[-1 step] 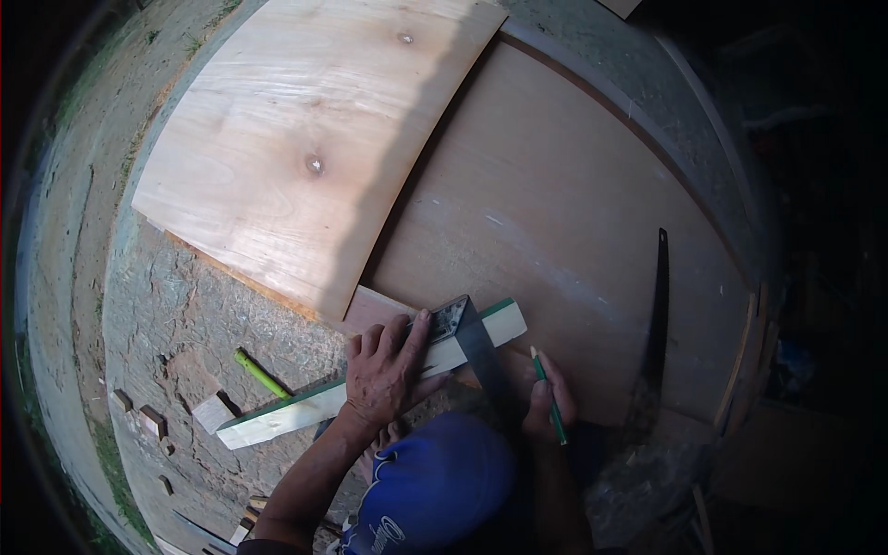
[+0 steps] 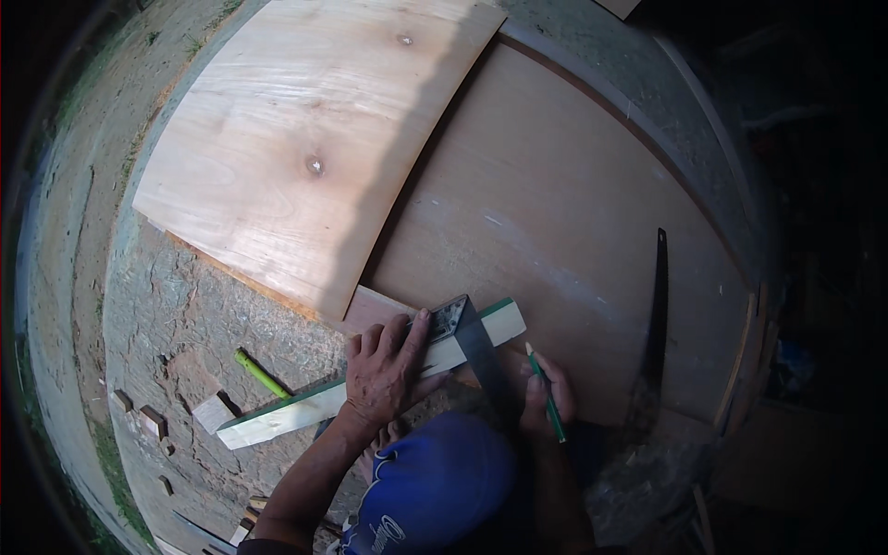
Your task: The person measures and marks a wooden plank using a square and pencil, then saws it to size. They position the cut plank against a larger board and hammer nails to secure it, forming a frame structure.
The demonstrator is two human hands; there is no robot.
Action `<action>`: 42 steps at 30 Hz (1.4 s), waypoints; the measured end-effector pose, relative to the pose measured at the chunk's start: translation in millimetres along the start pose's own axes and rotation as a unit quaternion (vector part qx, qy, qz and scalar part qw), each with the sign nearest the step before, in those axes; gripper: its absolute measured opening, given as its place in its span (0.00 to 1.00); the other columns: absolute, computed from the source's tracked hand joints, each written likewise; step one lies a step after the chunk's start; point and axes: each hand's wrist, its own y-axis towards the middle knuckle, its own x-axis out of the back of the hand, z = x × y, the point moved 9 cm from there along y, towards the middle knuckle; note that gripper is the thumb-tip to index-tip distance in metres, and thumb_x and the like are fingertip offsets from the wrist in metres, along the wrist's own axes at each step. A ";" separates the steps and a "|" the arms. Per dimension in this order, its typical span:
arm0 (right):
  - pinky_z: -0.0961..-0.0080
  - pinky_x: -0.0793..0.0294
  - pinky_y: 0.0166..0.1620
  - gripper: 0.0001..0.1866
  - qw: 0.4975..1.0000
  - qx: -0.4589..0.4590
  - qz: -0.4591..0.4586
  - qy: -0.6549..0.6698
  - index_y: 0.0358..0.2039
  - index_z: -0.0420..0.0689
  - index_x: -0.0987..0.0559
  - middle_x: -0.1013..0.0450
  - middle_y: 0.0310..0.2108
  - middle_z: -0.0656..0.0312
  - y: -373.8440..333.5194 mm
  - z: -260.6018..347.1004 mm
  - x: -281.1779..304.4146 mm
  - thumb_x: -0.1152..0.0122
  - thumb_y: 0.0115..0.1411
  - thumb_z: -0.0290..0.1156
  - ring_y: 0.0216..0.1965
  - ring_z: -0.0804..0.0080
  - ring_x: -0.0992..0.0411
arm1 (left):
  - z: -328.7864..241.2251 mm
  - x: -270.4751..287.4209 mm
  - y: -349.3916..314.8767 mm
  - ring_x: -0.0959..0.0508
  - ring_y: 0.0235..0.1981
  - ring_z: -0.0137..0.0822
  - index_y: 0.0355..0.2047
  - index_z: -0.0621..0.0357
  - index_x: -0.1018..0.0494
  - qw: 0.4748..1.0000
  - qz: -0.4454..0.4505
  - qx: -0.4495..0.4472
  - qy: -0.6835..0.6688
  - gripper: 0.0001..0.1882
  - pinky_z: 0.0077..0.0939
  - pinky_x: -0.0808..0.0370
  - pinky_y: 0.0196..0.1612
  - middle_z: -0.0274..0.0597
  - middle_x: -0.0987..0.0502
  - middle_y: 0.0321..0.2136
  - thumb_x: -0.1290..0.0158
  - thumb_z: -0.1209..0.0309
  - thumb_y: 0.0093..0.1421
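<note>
Left hand (image 2: 379, 379) clasps batten (image 2: 446, 357), its right end over board (image 2: 555, 185), thumb on square (image 2: 480, 359). Right hand (image 2: 561, 388) pinches pencil (image 2: 540, 377). Slack thumb could let square skew.

Wooden strip (image 2: 446, 355): pale face, green edge; slants under left hand (image 2: 381, 370), extending both sides. Square (image 2: 478, 351): light stock at left fingertips, dark blade crossing strip between hands. Pencil (image 2: 543, 381): green, sharpened, in right hand (image 2: 548, 398), point angled away from wrist.
</note>
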 end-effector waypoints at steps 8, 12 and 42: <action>0.64 0.20 0.36 0.08 0.985 0.157 0.073 0.001 0.41 0.36 0.21 0.22 0.33 0.48 46.7 44.2 -39.8 0.35 0.60 0.18 0.33 0.53 0.19 | -1.4 3.8 0.9 0.28 0.47 0.46 0.71 0.52 0.40 1.000 0.005 -0.001 0.006 0.51 0.45 0.34 0.47 0.44 0.30 0.55 0.38 0.41 0.53; 0.66 0.20 0.36 0.07 0.980 0.174 0.095 -0.009 0.40 0.37 0.21 0.22 0.32 0.48 55.0 49.4 -39.1 0.36 0.61 0.19 0.31 0.55 0.20 | -3.7 3.2 0.8 0.28 0.46 0.46 0.71 0.52 0.40 1.000 0.001 -0.004 0.005 0.50 0.44 0.34 0.46 0.44 0.30 0.55 0.39 0.41 0.53; 0.68 0.26 0.53 0.29 0.925 -0.271 -0.265 -0.021 0.64 0.41 0.32 0.25 0.51 0.49 64.2 -256.2 181.9 0.37 0.63 0.23 0.51 0.64 0.25 | -9.9 -7.2 0.1 0.26 0.39 0.51 0.58 0.52 0.28 0.999 -0.044 0.001 -0.027 0.31 0.45 0.28 0.44 0.48 0.25 0.38 0.38 0.50 0.59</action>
